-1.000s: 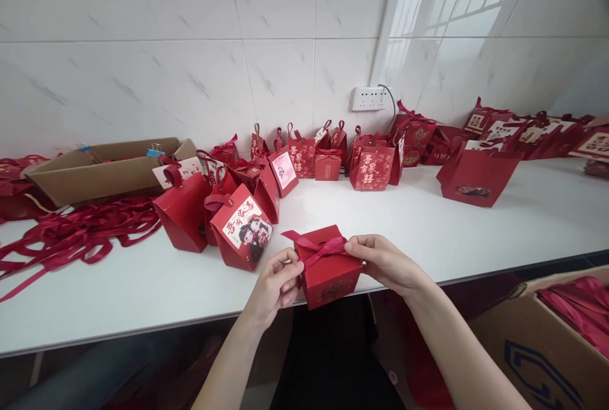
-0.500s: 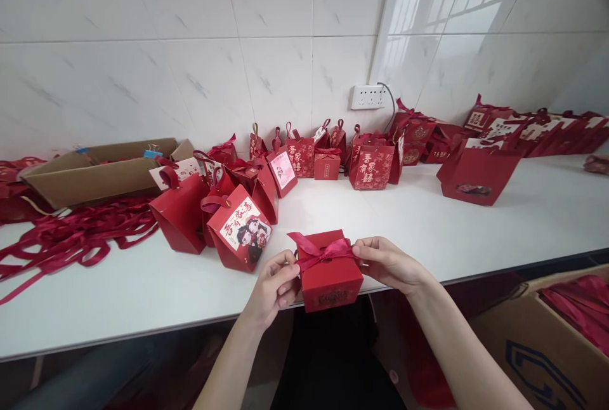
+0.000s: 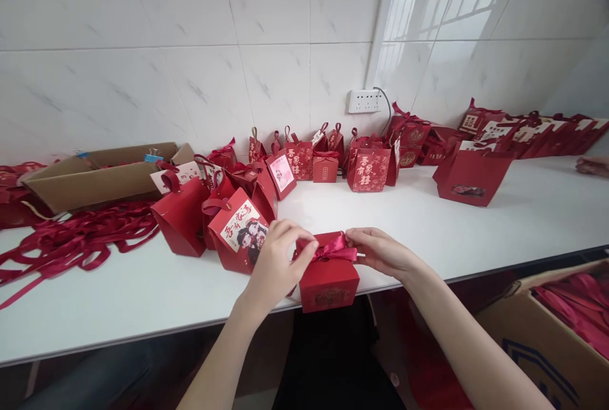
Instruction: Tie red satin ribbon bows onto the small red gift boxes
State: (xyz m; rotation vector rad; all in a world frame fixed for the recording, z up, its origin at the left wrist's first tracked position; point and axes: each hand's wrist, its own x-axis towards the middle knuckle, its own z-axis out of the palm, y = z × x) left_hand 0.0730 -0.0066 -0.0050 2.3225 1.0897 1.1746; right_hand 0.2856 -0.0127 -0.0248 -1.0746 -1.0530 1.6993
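Note:
A small red gift box sits at the table's front edge, partly overhanging it, with a gold-coloured print on its front. Across its top runs a shiny crimson ribbon, knotted near the middle with loops or ends out to the sides. My left hand reaches over the box's left side, thumb and forefinger pinched on the ribbon by the knot. At the box's right side, my right hand has its fingertips closed on the ribbon there; the exact grip is partly hidden.
Red gift bags stand left of the box, beside a heap of ribbon and a cardboard tray. More bags line the wall. A carton of red ribbons stands lower right. What looks like another person's hand is far right.
My left hand has moved up and right, from the ribbon's left end to near the knot. My right hand stays at the right side. The ribbon's left end no longer sticks out.

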